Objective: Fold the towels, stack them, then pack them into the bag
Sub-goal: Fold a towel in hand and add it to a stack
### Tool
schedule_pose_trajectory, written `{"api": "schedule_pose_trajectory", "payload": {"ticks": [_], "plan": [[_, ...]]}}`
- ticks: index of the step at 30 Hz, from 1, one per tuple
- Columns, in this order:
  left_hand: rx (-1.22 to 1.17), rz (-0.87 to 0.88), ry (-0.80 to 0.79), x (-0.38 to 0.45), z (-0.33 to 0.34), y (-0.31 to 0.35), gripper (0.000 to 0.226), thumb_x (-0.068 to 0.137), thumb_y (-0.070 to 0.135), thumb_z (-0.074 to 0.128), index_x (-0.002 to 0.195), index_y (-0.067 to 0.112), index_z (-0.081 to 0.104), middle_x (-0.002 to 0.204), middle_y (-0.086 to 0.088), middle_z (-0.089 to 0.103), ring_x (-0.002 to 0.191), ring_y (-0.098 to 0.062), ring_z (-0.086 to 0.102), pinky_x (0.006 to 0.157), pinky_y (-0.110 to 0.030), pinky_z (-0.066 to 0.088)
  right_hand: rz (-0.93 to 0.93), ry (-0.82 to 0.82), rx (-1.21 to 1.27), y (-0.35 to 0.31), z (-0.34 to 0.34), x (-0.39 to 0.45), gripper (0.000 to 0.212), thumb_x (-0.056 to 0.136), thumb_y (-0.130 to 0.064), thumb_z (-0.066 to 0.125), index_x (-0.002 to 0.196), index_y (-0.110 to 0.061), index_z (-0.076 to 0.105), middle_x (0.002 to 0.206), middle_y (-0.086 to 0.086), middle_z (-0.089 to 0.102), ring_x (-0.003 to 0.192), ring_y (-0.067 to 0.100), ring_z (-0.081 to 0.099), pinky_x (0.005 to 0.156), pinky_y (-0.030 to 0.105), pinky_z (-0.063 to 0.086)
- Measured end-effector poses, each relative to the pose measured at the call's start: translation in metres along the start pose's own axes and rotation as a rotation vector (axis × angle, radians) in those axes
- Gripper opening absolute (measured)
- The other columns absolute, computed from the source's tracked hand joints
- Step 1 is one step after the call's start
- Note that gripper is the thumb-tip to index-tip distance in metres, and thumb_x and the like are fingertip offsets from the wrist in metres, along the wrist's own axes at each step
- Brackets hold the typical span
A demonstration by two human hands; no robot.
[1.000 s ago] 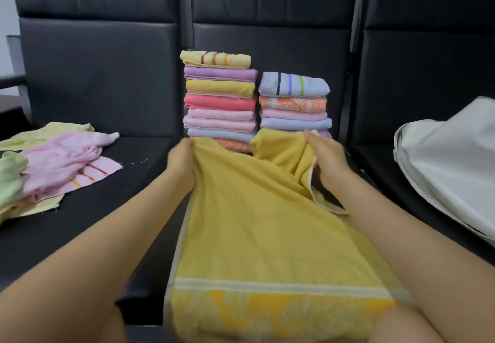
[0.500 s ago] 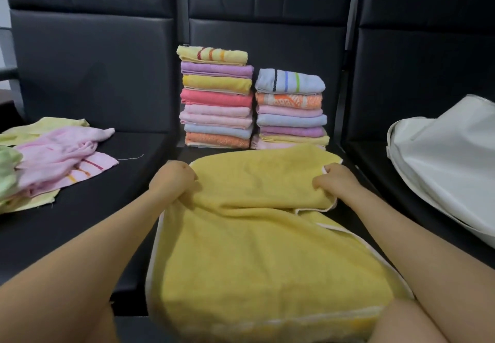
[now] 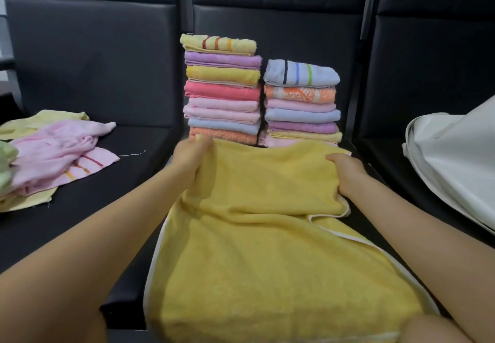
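Note:
A yellow towel (image 3: 267, 249) lies over the black seat and my lap, its far end doubled back toward me. My left hand (image 3: 191, 159) grips the folded end at its left corner, lifted a little and blurred. My right hand (image 3: 348, 172) grips the right side of the same fold. Behind the towel stand two stacks of folded towels: a taller left stack (image 3: 222, 88) and a shorter right stack (image 3: 301, 101). A white bag (image 3: 455, 160) lies on the seat at the right.
Unfolded pink and pale yellow towels (image 3: 53, 155) lie in a heap on the left seat. Black padded seat backs (image 3: 93, 56) rise right behind the stacks. A gap between seats runs beside the bag.
Both hands brought the towel's far end down and toward me, folding it over. Since half a second ago the left hand has risen and moved forward with its corner.

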State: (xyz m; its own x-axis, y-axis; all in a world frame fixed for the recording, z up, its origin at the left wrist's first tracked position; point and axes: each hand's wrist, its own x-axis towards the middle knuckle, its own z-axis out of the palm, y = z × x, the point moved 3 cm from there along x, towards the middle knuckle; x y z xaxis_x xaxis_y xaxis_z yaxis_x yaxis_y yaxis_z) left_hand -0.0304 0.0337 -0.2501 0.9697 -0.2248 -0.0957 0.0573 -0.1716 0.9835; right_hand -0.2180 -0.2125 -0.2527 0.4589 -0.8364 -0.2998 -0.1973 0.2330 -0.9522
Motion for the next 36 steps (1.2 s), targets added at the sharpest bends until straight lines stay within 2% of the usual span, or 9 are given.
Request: {"api": "schedule_pose_trajectory", "payload": {"ticks": [5,10,14,18,22,25,30,33,36], "plan": [[-0.341,0.135,0.112,-0.014,-0.032,0.019,0.024,0.085,0.007,0.049,0.092,0.025,0.064,0.090,0.001,0.062,0.079,-0.015,0.056,0.070,-0.029,0.047,-0.177,-0.090,0.043,-0.009,0.009,-0.010,0.008,0.093,-0.011,0.057,0.101,-0.015,0.057,0.111,0.009,0.060,0.103,0.023,0.056,0.100,0.038,0.045],[-0.586,0.083,0.065,-0.010,-0.053,0.016,0.039,0.088,0.003,0.050,0.120,0.018,0.064,0.108,-0.005,0.067,0.091,-0.019,0.065,0.070,-0.026,0.055,-0.064,-0.225,0.516,-0.015,0.016,-0.027,0.019,0.093,-0.004,0.045,0.095,-0.017,0.059,0.106,0.010,0.063,0.109,0.027,0.060,0.104,0.043,0.046],[-0.198,0.200,-0.007,-0.013,-0.048,0.018,0.063,0.084,-0.008,0.039,0.131,0.029,0.055,0.118,0.002,0.059,0.093,-0.008,0.060,0.064,-0.017,0.048,0.009,-0.258,0.424,-0.014,0.018,-0.029,0.016,0.093,-0.013,0.047,0.101,-0.017,0.060,0.111,0.012,0.064,0.111,0.031,0.060,0.102,0.048,0.046],[0.427,0.346,-0.104,-0.021,-0.030,0.007,0.019,0.092,0.031,0.056,0.106,0.025,0.068,0.102,0.004,0.066,0.091,-0.010,0.059,0.072,-0.024,0.047,0.098,-0.271,0.122,-0.002,0.017,-0.022,0.022,0.090,-0.027,0.065,0.107,-0.014,0.061,0.099,0.010,0.065,0.094,0.027,0.064,0.093,0.043,0.051],[1.104,0.251,-0.109,-0.012,-0.020,-0.010,0.039,0.081,0.059,0.061,0.083,0.020,0.066,0.080,0.006,0.062,0.074,-0.013,0.059,0.061,-0.028,0.047,-0.086,-0.190,-0.830,0.006,0.012,-0.011,0.023,0.086,-0.027,0.066,0.090,-0.011,0.050,0.088,0.007,0.052,0.077,0.020,0.053,0.061,0.029,0.042],[1.219,0.205,0.012,-0.004,-0.025,-0.013,0.048,0.077,0.062,0.063,0.099,0.020,0.053,0.091,0.003,0.057,0.083,-0.018,0.058,0.061,-0.029,0.043,-0.239,-0.157,-1.100,0.009,0.016,-0.001,0.016,0.085,-0.023,0.059,0.077,-0.012,0.049,0.074,0.004,0.046,0.063,0.017,0.043,0.054,0.028,0.033],[1.079,0.074,-0.055,0.011,-0.032,-0.017,0.022,0.085,0.033,0.065,0.089,0.012,0.057,0.084,-0.001,0.056,0.073,-0.016,0.052,0.052,-0.024,0.038,-0.374,-0.119,-0.925,0.009,0.015,0.011,0.012,0.092,-0.021,0.057,0.092,-0.010,0.059,0.082,0.005,0.051,0.068,0.016,0.047,0.057,0.029,0.035],[0.634,0.070,-0.113,0.015,-0.029,-0.019,0.009,0.086,0.016,0.064,0.094,0.013,0.068,0.086,0.000,0.062,0.073,-0.012,0.054,0.056,-0.022,0.042,-0.367,-0.124,-0.589,0.002,0.013,0.013,0.026,0.095,-0.020,0.056,0.117,-0.008,0.058,0.100,0.006,0.054,0.086,0.018,0.051,0.063,0.028,0.039],[0.239,0.193,0.052,0.014,-0.032,-0.008,0.021,0.090,0.014,0.061,0.109,0.016,0.070,0.098,0.003,0.064,0.080,-0.011,0.057,0.068,-0.021,0.046,-0.311,-0.034,-0.253,-0.007,0.011,0.013,0.028,0.095,-0.008,0.052,0.122,-0.003,0.058,0.118,0.017,0.061,0.106,0.032,0.060,0.089,0.045,0.052]]}}
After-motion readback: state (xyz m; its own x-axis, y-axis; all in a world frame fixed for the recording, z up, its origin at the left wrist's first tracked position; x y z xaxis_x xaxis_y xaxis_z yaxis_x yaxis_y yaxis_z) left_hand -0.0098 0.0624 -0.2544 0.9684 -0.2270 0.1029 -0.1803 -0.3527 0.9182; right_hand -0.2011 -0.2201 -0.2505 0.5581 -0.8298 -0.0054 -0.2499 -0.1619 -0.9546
